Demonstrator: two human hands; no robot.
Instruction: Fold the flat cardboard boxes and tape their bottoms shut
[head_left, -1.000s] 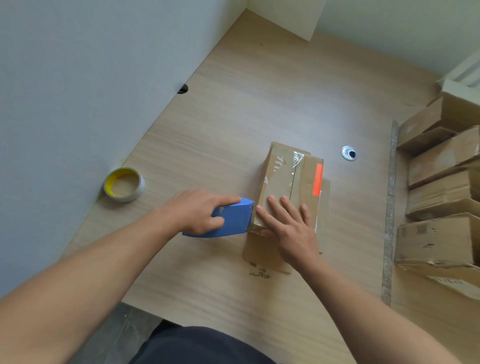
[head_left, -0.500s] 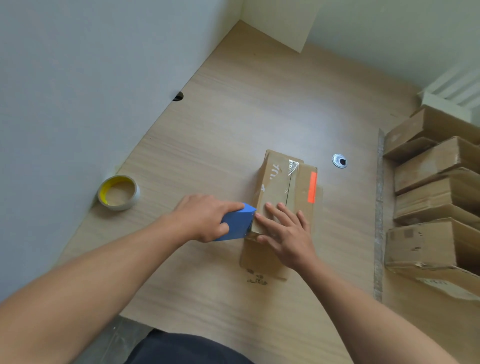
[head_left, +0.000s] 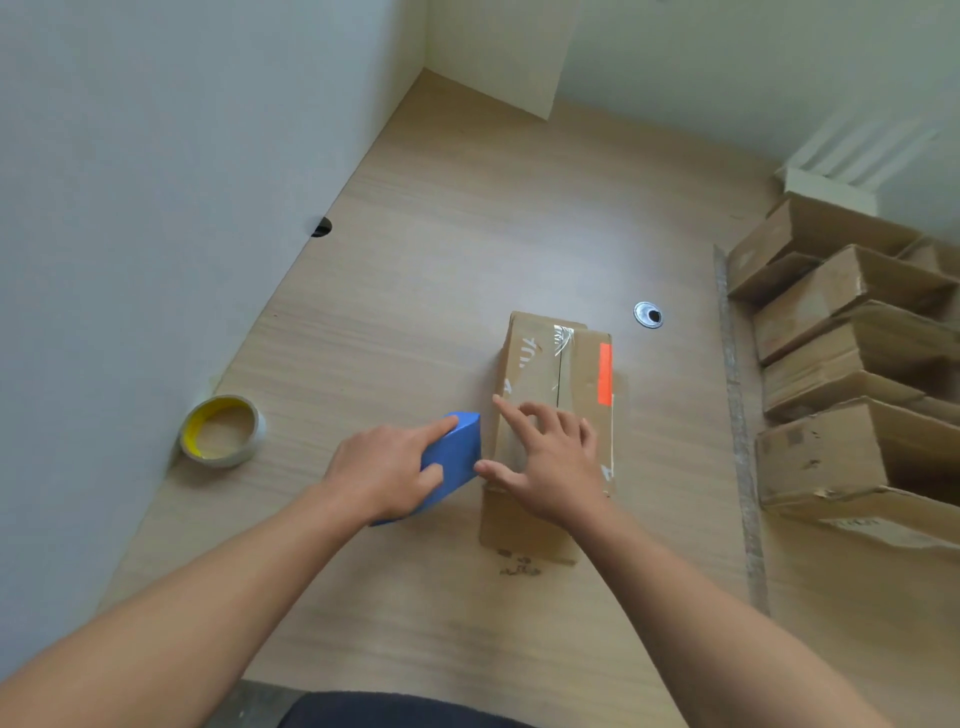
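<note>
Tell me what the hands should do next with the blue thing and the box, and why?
Probably lift the blue wedge-shaped tape dispenser, gripped by the left hand, onto the brown cardboard box and pull tape along its middle seam. The right hand presses the flaps flat, and the seam's near part looks untaped.

tape roll (head_left: 223, 431) left of box (head_left: 558, 384)
</note>
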